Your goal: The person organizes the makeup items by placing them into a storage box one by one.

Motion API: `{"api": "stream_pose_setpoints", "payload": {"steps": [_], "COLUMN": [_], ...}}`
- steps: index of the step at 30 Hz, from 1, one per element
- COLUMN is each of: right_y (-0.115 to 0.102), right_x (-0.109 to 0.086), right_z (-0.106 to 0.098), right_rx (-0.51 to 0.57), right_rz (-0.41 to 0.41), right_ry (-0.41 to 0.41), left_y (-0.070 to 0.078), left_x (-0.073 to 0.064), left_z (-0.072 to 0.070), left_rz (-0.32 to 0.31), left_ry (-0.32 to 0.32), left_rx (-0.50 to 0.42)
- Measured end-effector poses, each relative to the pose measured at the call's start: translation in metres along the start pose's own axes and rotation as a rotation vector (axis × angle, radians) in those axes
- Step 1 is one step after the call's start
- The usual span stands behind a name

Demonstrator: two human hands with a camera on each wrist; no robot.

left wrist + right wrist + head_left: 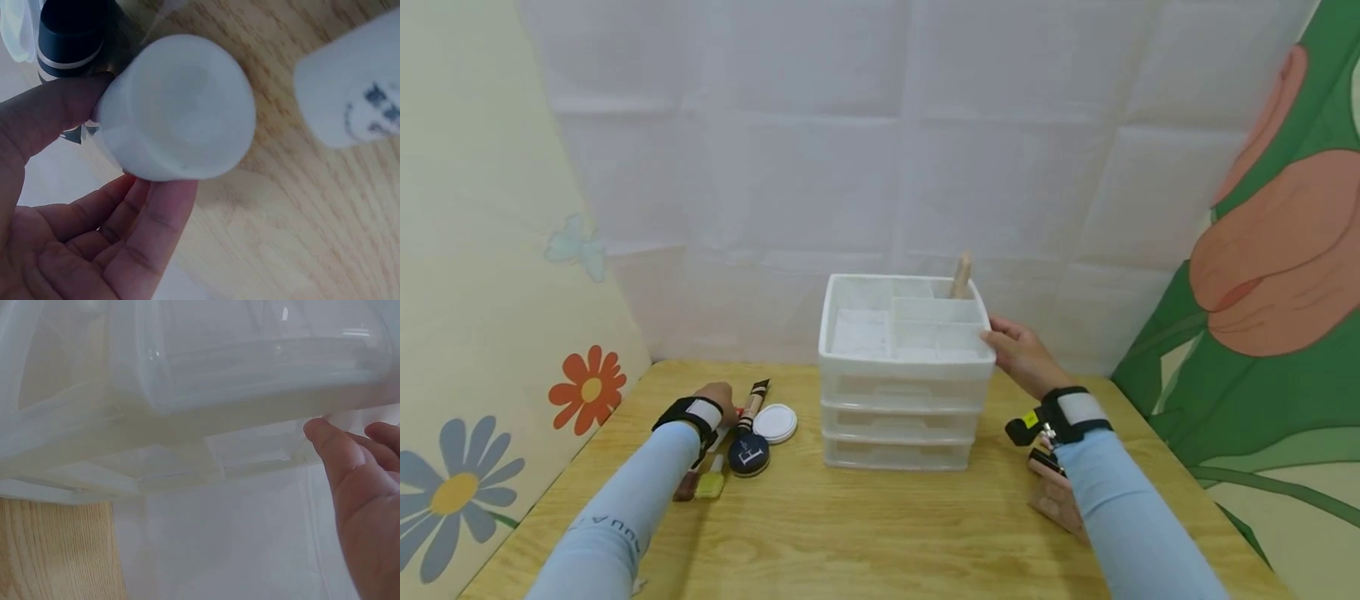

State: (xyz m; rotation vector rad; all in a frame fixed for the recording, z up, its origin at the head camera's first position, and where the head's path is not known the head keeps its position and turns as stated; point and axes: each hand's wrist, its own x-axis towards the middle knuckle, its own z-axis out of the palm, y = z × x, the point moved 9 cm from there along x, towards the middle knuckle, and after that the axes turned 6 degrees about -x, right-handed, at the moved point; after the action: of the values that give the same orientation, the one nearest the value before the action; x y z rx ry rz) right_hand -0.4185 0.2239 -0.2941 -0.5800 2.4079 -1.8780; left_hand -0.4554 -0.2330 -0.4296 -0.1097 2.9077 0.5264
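Note:
A white drawer organizer (pixel 906 367) stands mid-table, its open top split into compartments. My right hand (pixel 1022 358) holds its upper right rim, thumb at the edge; the right wrist view shows this hand (pixel 369 481) against the organizer's side (pixel 262 369). At the left of the table is my left hand (pixel 718 398). In the left wrist view that hand (pixel 94 231) grips a white cylindrical container (pixel 194 106) between thumb and fingers, its round end facing the camera. A black-capped item (pixel 72 37) lies by the thumb, and a white printed container (pixel 356 87) lies apart from it.
Near my left hand lie a beige tube (pixel 751 408), a white round case (pixel 775 423), a dark round compact (pixel 748 455) and a yellow-green bottle (pixel 711 482). Pinkish-beige items (pixel 1058 504) lie by my right forearm. A beige stick-like item (pixel 960 277) stands in the organizer's back right compartment.

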Motion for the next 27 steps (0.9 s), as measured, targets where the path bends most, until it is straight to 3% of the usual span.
{"api": "stream_pose_setpoints", "payload": {"steps": [13, 19, 27], "right_y": [-0.001, -0.001, 0.001], "right_x": [0.002, 0.001, 0.002], "right_z": [0.003, 0.002, 0.001], "right_rx": [0.005, 0.008, 0.001], "right_rz": [-0.016, -0.006, 0.000], "right_ry": [-0.007, -0.012, -0.017], "left_y": [-0.008, -0.004, 0.007], "left_x": [-0.009, -0.005, -0.004], "left_z": [-0.009, -0.024, -0.050], "left_rz": [0.013, 0.043, 0.074], "left_ry": [0.037, 0.061, 0.074], "left_rx": [-0.039, -0.039, -0.146]}}
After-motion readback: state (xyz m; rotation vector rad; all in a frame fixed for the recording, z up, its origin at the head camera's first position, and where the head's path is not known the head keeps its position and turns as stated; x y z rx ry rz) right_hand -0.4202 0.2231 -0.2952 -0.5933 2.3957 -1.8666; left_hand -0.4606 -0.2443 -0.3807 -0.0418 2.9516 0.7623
